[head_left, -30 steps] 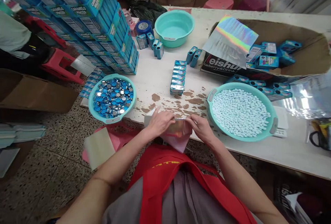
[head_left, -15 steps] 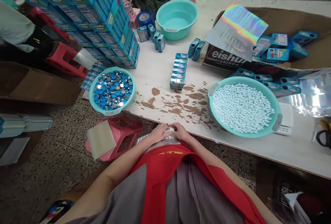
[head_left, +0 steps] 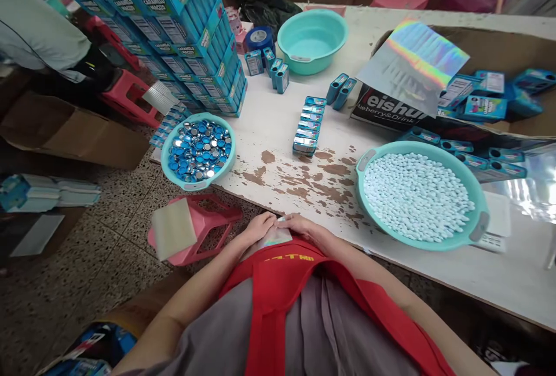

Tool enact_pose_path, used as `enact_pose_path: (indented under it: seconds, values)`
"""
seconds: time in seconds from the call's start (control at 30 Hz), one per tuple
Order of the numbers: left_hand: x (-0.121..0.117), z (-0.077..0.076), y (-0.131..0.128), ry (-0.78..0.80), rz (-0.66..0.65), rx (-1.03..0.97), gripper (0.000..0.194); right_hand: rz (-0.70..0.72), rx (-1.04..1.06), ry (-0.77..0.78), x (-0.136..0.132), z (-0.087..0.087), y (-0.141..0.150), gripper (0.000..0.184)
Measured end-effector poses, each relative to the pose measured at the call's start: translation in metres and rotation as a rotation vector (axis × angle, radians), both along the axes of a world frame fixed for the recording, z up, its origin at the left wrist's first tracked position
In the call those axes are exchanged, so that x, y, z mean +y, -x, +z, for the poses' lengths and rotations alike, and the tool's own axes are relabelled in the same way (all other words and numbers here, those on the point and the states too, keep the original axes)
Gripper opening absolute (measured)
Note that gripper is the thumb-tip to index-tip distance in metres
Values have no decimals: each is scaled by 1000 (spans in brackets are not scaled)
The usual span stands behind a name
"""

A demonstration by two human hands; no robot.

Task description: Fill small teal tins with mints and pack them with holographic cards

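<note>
Left hand and right hand pinch a thin, pale, iridescent film sheet; judged light, flexible, slippery; hold by edges.

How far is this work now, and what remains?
The stacked blue boxes look done. The left hand and right hand hold a shiny sheet at the apron. The white pieces and the blue-and-silver caps fill much of their basins, so plenty is probably left.
</note>
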State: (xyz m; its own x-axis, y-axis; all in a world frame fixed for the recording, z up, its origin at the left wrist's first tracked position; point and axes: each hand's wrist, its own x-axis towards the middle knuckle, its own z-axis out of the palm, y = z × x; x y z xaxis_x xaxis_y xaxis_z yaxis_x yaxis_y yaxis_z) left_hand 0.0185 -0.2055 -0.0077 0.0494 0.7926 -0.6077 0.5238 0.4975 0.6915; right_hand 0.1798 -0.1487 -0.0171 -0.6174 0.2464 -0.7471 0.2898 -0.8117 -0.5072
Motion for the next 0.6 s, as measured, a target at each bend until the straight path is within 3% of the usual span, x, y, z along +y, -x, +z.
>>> enact_pose_path:
  seconds: [0.13,0.2,0.27,0.4,0.47,0.5,0.6]
  values:
    - [12,37,12,-141,2,-15,54,-131,139,-97,14,23,-3,42]
    - [21,58,17,-193,-71,66,47,-174,192,-248,23,36,-14,41]
    - [31,74,17,-247,-158,228,32,-166,125,-463,32,48,-26,39]
    - [48,88,3,-325,-330,517,37,-191,-255,-1136,40,66,-37,42]
    - [55,89,-5,-343,-407,547,40,-56,-311,-1426,42,70,-35,33]
    - [58,89,-8,-350,-441,545,39,52,-301,-1495,44,70,-33,24]
    - [66,82,-1,-316,-508,563,32,275,-330,-1453,56,60,-29,11]
